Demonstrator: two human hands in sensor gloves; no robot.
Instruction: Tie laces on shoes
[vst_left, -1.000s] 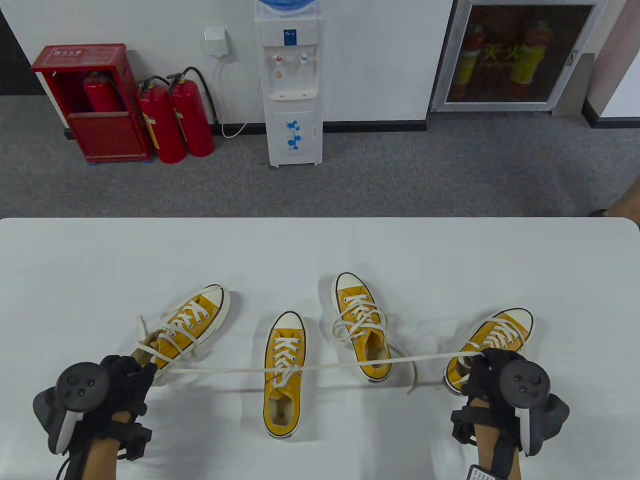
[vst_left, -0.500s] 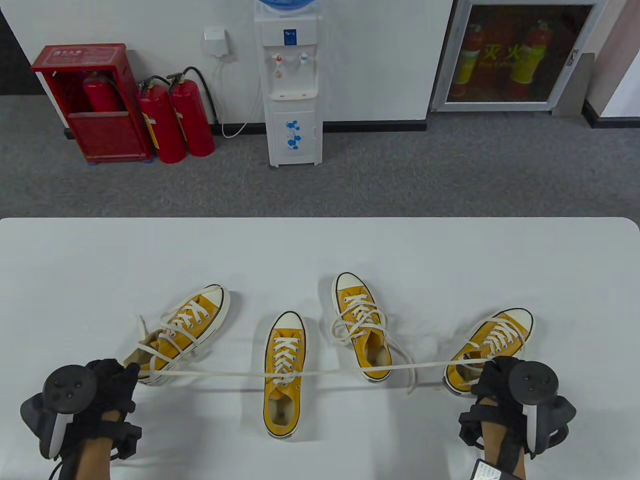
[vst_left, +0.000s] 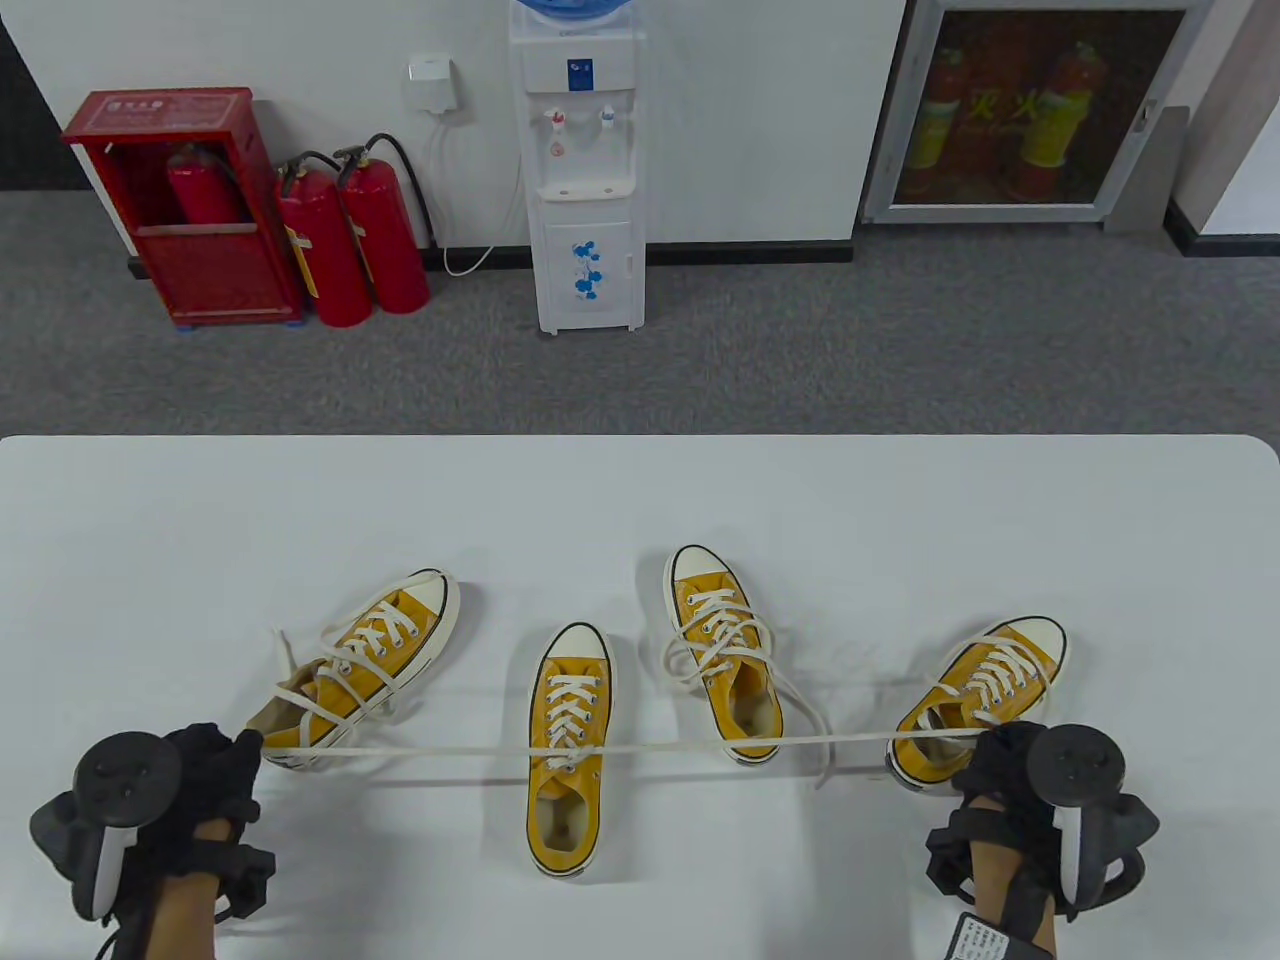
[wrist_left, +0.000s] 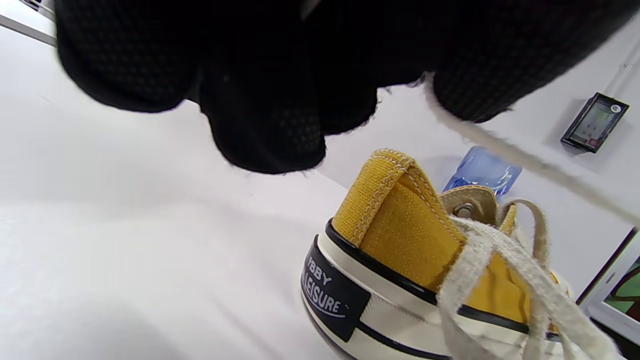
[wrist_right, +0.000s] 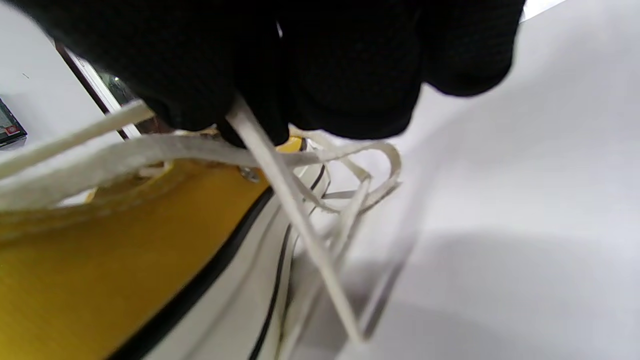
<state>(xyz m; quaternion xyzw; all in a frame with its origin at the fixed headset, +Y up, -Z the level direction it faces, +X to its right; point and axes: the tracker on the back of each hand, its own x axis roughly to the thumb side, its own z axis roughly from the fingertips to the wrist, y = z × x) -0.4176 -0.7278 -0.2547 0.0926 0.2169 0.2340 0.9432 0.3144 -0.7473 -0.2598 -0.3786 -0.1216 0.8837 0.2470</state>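
Table view: taut lace (vst_left: 640, 747) (middle shoe (vst_left: 567, 748)) between both hands.

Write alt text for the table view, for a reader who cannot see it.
Two gloved hands, left hand and right hand, pull a white lace taut across the middle shoe of four yellow shoes on a white table. Behind the table stand a water dispenser and red extinguishers.
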